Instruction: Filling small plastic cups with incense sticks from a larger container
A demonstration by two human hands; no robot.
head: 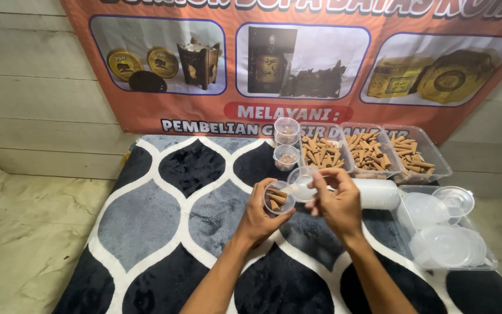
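Patterned black-grey-white rug (146, 227) under both hands. Beyond the hands, three clear trays (373, 152) full of brown incense cones. Right of the right hand, a clear bin (483, 264) of round lids, plus a lying stack of cups (379, 193). Two filled small cups (286, 145) stacked beyond. Left hand (260, 218) grips small cup (278, 197) holding cones; right hand (338, 203) pinches clear lid (303, 185) touching it.

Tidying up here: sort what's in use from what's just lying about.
In use: left hand, cup of cones; right hand, lid; cone trays; lid box.
Lying about: wall banner, rug.
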